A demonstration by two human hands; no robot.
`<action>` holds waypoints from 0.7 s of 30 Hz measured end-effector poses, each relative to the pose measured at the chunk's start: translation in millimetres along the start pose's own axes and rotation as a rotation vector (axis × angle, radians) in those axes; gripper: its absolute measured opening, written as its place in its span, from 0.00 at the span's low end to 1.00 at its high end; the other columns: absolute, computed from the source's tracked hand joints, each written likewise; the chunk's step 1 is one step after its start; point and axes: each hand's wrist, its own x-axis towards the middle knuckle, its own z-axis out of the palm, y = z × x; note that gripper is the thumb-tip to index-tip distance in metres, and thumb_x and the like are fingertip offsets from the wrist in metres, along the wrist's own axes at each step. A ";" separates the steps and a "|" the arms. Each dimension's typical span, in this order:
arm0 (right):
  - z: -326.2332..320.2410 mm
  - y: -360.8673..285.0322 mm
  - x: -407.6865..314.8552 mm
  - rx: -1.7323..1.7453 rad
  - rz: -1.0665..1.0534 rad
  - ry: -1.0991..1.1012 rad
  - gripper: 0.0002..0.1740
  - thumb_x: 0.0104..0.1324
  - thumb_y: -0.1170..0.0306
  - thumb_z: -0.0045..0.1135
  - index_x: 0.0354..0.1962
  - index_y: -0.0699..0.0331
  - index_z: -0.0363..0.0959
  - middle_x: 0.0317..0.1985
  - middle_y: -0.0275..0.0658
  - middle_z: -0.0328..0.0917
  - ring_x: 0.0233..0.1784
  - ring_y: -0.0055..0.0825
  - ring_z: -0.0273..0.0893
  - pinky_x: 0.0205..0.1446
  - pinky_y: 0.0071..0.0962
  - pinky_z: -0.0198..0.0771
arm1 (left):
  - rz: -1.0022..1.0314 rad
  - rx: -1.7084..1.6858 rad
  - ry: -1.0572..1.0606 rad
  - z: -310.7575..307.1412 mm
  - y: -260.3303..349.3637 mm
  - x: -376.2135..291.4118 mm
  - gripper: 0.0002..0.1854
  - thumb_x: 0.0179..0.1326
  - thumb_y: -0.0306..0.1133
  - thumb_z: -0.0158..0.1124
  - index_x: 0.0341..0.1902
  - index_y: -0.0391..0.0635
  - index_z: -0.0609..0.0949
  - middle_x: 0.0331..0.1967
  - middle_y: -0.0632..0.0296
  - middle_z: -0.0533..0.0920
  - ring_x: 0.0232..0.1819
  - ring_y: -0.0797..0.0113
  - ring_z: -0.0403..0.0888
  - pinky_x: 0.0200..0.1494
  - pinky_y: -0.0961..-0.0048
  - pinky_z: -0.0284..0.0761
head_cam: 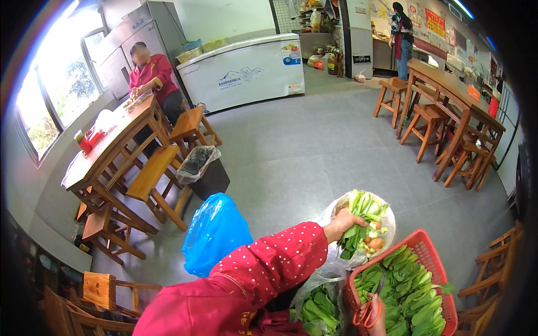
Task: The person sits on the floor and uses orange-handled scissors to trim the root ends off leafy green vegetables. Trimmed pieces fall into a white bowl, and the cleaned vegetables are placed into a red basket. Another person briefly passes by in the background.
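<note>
My left hand point(342, 226) grips a bunch of leafy greens point(365, 210), pale stems up and dark leaves hanging down. It is held over a bin lined with a clear plastic bag point(391, 224), where eggshells point(376, 243) and cut stem ends lie. In my right hand point(379, 314) are scissors with orange handles point(369, 313), their blades pointing away over the greens. Below them a red plastic basket point(435, 248) is filled with leafy greens point(414, 290). Between my arms, a clear plastic bag point(300, 290) holds more greens point(321, 308).
A blue plastic bag point(216, 239) stands on the floor at left, near a lined black bin point(210, 176). A person point(151, 75) sits at a wooden table point(113, 130); another person point(402, 42) stands far right. Wooden stools point(428, 119) flank the right table point(456, 86). A chest freezer point(248, 71) lies ahead.
</note>
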 end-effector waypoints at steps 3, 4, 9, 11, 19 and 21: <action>0.4 -3.0 -2.8 0.040 0.005 0.015 0.24 0.73 0.47 0.48 0.27 0.58 0.69 0.14 0.34 0.66 0.10 0.25 0.61 0.15 0.26 0.60 | -0.005 0.079 0.014 -0.6 2.6 -1.6 0.25 0.48 0.15 0.65 0.53 0.38 0.77 0.45 0.58 0.82 0.45 0.63 0.82 0.51 0.67 0.79; -1.0 -5.1 -4.3 0.037 0.020 -0.003 0.24 0.73 0.47 0.48 0.28 0.58 0.69 0.15 0.34 0.67 0.11 0.25 0.62 0.15 0.26 0.61 | 0.023 0.050 -0.025 0.6 4.2 -2.4 0.25 0.48 0.15 0.64 0.54 0.37 0.77 0.47 0.58 0.81 0.47 0.64 0.81 0.53 0.67 0.78; -1.4 -9.1 -2.6 0.050 0.083 -0.002 0.21 0.73 0.49 0.48 0.38 0.58 0.73 0.22 0.32 0.72 0.17 0.23 0.68 0.19 0.24 0.65 | 0.066 0.030 -0.014 2.2 12.0 -4.5 0.31 0.45 0.12 0.62 0.58 0.39 0.74 0.48 0.59 0.81 0.50 0.62 0.80 0.58 0.65 0.76; -1.4 -6.3 -3.2 0.121 0.043 -0.051 0.22 0.72 0.47 0.50 0.45 0.57 0.73 0.25 0.33 0.74 0.20 0.24 0.70 0.20 0.24 0.67 | 0.098 0.019 0.022 0.5 10.2 -2.6 0.30 0.45 0.13 0.63 0.57 0.39 0.75 0.48 0.59 0.81 0.49 0.62 0.81 0.56 0.65 0.77; -7.0 3.5 3.3 0.034 -0.044 0.007 0.30 0.74 0.47 0.46 0.52 0.70 0.66 0.18 0.35 0.72 0.15 0.22 0.69 0.19 0.21 0.66 | 0.135 0.200 0.089 5.8 8.9 -4.6 0.28 0.44 0.16 0.67 0.54 0.39 0.78 0.48 0.59 0.82 0.48 0.63 0.80 0.50 0.64 0.79; -8.0 1.7 8.1 -0.064 -0.037 0.027 0.31 0.75 0.48 0.45 0.54 0.71 0.66 0.19 0.37 0.73 0.17 0.23 0.71 0.21 0.23 0.69 | 0.177 0.084 0.015 10.1 12.8 -6.3 0.31 0.44 0.14 0.66 0.57 0.39 0.76 0.50 0.59 0.80 0.50 0.63 0.79 0.53 0.65 0.78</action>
